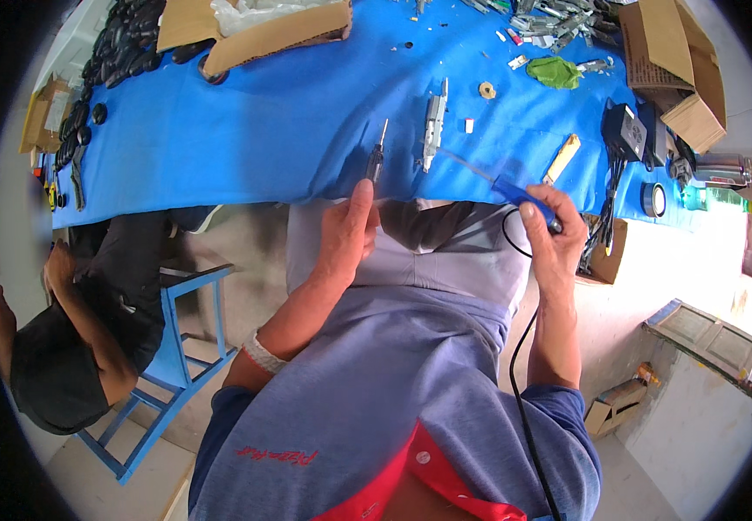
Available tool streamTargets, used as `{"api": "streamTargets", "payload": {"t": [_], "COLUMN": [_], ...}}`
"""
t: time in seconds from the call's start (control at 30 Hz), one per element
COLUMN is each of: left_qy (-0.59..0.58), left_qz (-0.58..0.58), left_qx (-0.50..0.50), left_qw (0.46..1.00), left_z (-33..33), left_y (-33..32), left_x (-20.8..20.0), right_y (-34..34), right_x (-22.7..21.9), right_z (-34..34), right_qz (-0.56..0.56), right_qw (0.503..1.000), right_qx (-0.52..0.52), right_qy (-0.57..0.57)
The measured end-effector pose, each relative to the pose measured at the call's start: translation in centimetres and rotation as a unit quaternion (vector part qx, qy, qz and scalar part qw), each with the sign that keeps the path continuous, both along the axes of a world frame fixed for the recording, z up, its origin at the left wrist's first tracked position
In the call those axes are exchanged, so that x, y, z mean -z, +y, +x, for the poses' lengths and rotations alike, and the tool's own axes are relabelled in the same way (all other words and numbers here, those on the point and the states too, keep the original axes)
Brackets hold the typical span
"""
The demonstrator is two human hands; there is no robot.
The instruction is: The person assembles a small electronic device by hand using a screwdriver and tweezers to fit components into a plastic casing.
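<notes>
My left hand [348, 227] is closed around a slim dark piece with a thin metal tip [377, 156], which points up and away from me; its exact kind is unclear. In my right hand [554, 239] is a screwdriver [515, 188] with a see-through blue handle. Its thin shaft points left, toward a long grey metal part [435, 126] lying on the blue cloth [246, 130]. The shaft's tip is close to the near end of that part; whether it touches cannot be made out. A black cable [516, 365] runs past my right hand and down over my shirt.
Dark pieces [120, 52] are heaped at the far left beside a cardboard box [280, 39]. Metal parts [558, 22] and a green cloth-like scrap [554, 73] lie far right, near an open carton [675, 65] and a black adapter [625, 130]. Another person [89, 339] sits at left.
</notes>
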State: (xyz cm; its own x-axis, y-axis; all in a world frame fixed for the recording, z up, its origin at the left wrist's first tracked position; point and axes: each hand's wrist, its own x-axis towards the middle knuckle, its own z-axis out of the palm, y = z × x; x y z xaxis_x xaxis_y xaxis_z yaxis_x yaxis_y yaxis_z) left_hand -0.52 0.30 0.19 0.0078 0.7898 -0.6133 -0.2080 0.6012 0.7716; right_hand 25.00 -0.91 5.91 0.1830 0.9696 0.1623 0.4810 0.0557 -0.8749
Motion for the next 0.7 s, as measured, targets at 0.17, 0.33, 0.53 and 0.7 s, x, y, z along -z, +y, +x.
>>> {"api": "streamTargets", "payload": {"t": [0.17,0.33,0.53,0.7], "left_qy": [-0.012,-0.017,-0.031,-0.026], "left_qz": [-0.001,0.002,0.011,0.013], "left_qx": [-0.017,-0.015,-0.014,0.005], "left_qw": [1.000,1.000,0.999,1.000], "left_z": [0.2,0.1,0.0,-0.2], "left_y": [0.0,0.0,0.0,0.0], "left_x": [-0.2,-0.1,-0.2,0.0], "right_y": [-2.1,-1.8,-1.5,-1.3], "right_x": [0.8,0.5,1.2,1.4], "right_z": [0.1,-0.9,-1.6,-1.7], "right_qz": [-0.041,-0.018,-0.023,-0.036], "right_qw": [0.991,0.996,0.996,0.996], "right_qx": [0.024,-0.005,-0.011,-0.003], "right_qy": [0.125,0.086,0.082,0.085]}}
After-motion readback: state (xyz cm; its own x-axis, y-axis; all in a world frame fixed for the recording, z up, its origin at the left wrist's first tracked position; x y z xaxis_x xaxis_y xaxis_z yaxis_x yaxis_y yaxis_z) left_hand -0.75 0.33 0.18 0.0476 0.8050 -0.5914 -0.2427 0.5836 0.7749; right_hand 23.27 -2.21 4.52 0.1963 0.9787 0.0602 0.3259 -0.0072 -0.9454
